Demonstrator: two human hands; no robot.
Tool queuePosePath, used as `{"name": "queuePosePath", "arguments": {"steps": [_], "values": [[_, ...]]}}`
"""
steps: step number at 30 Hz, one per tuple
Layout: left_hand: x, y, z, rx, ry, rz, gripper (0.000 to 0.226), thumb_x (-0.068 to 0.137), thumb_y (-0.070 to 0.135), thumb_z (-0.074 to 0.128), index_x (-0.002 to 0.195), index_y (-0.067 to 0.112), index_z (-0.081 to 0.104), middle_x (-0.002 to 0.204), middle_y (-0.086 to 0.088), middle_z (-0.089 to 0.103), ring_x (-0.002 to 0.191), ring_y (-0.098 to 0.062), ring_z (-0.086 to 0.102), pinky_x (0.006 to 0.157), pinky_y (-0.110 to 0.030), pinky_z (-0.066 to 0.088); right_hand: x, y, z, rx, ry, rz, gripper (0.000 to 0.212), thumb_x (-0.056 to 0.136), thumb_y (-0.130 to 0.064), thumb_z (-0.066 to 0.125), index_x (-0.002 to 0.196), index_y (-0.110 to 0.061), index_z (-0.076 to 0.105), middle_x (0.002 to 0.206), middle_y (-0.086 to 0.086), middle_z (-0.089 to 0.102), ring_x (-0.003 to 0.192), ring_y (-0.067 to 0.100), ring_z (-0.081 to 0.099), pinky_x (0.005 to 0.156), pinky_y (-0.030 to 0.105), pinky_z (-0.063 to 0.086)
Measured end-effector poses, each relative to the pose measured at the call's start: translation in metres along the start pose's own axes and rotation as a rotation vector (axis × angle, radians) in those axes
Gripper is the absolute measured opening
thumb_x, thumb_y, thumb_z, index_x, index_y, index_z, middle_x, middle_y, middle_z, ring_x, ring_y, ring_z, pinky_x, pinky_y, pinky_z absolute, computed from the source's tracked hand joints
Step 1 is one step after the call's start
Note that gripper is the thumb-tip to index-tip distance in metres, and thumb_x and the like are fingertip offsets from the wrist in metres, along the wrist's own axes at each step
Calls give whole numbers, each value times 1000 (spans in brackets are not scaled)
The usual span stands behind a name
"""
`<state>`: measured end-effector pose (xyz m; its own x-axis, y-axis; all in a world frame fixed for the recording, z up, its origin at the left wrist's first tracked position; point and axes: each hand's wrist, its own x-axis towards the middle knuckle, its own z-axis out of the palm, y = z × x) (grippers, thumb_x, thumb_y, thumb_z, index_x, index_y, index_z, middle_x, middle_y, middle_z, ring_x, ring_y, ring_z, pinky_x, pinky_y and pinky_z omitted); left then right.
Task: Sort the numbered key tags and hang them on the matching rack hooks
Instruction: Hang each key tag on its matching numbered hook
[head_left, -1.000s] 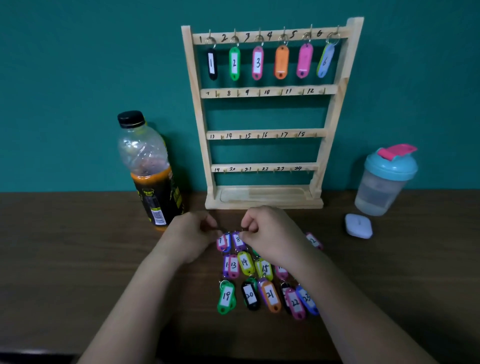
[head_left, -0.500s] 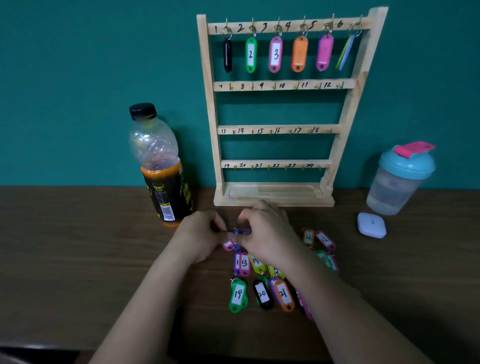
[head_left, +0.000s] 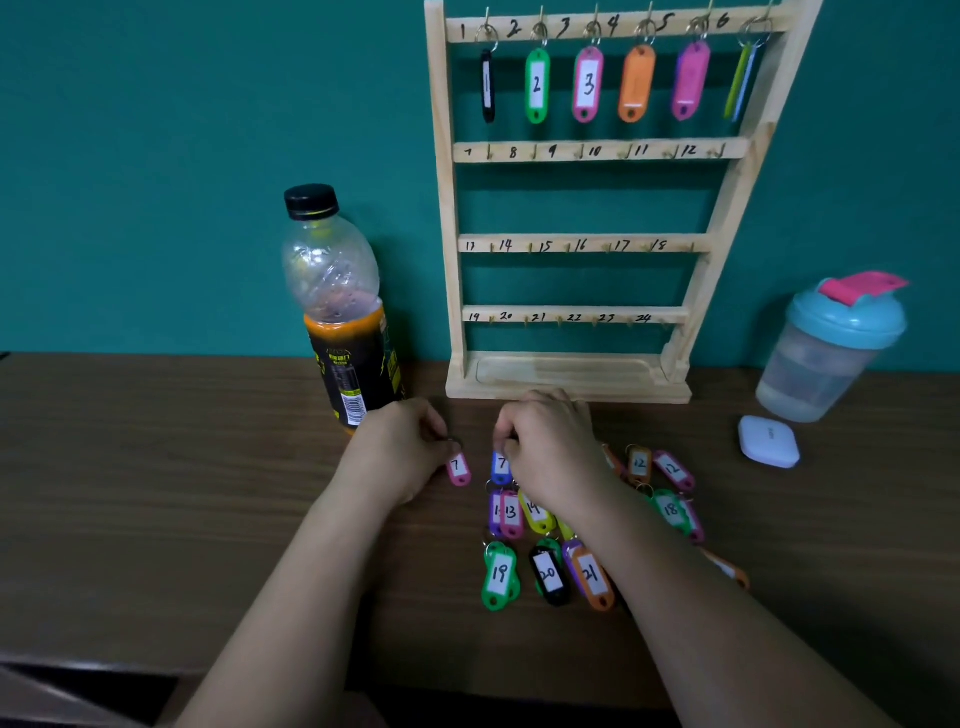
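Two sevens, one per hand

Across the brown table (head_left: 156, 493), a wooden rack (head_left: 445, 208) stands at the back edge with tags on the six hooks of its top row. Before its base, the left hand (head_left: 400, 452) pinches the ring of a pink tag 7 (head_left: 458, 469). The right hand (head_left: 550, 452), just beside, pinches a blue tag 7 (head_left: 500, 464). Loose tags (head_left: 500, 574) cluster under the right wrist.

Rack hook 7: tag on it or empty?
Empty. Hook 7 on the rack is bare; the left hand pinches the pink 7 tag, the right hand the blue 7 tag, both off it.
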<state>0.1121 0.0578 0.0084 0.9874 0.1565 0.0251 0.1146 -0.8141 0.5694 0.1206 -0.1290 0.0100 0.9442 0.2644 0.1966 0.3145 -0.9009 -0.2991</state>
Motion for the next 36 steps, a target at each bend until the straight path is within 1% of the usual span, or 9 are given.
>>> {"name": "queuePosePath", "arguments": {"steps": [5, 8, 10, 13, 15, 20, 26, 30, 36], "values": [[1, 0, -1, 35, -37, 19, 9, 89, 30, 81, 84, 33, 74, 93, 13, 69, 90, -7, 61, 66, -23, 44, 2, 1, 3, 28, 19, -18, 13, 100, -29, 71, 112, -34, 74, 112, -10, 72, 117, 18, 57, 106, 43, 41], [0, 0, -1, 12, -53, 45, 13, 90, 27, 81, 79, 33, 75, 89, 14, 71, 89, -4, 63, 65, -17, 42, 2, 4, 8, 192, 11, 6, 15, 98, -19, 75, 109, -29, 74, 99, -11, 74, 102, 11, 66, 102, 40, 51], [-1, 1, -3, -29, -44, 75, 15, 89, 27, 82, 77, 33, 76, 86, 15, 73, 90, -2, 64, 70, -18, 45, 3, 6, 7, 364, 4, 38, 19, 96, -12, 76, 109, -25, 72, 92, -11, 73, 90, 5, 68, 88, 31, 58], [-2, 5, -7, -160, -20, 132, 13, 86, 35, 86, 78, 30, 76, 80, 14, 75, 84, -2, 67, 77, -27, 54, 4, 6, 0, 486, 80, 55, 17, 94, -13, 79, 105, -23, 72, 89, -13, 72, 82, -3, 66, 70, 11, 47], [-3, 12, -12, -259, -6, 176, 14, 84, 36, 88, 80, 28, 76, 79, 12, 75, 80, -6, 69, 75, -30, 54, 5, 6, -7, 527, 164, 40, 16, 92, -15, 81, 103, -24, 73, 88, -14, 72, 83, -5, 65, 68, 8, 46], [4, 33, -33, -340, 123, 274, 6, 90, 28, 83, 86, 31, 81, 81, 10, 78, 79, -9, 72, 77, -33, 59, 12, 0, -43, 624, 314, -23, 15, 93, -15, 80, 102, -24, 72, 88, -14, 72, 86, -4, 68, 77, 12, 54], [17, 58, -66, -404, 238, 356, 13, 99, 26, 73, 105, 30, 83, 93, 19, 79, 89, 4, 72, 81, -19, 55, 49, -15, -102, 627, 436, -130, 14, 92, -14, 81, 99, -23, 73, 87, -14, 72, 85, -4, 68, 74, 10, 53], [24, 79, -93, -468, 290, 334, 11, 96, 22, 75, 93, 29, 83, 82, 12, 79, 82, -6, 73, 76, -24, 55, 80, -24, -136, 619, 548, -178, 12, 92, -13, 81, 98, -21, 74, 85, -13, 73, 80, -3, 68, 71, 9, 53], [32, 100, -117, -457, 362, 373, 11, 93, 23, 79, 83, 27, 81, 66, 6, 73, 63, -5, 64, 60, -14, 45, 121, -36, -163, 612, 650, -219, 10, 92, -11, 77, 93, -19, 73, 78, -12, 71, 72, -1, 67, 70, 25, 60]]}}
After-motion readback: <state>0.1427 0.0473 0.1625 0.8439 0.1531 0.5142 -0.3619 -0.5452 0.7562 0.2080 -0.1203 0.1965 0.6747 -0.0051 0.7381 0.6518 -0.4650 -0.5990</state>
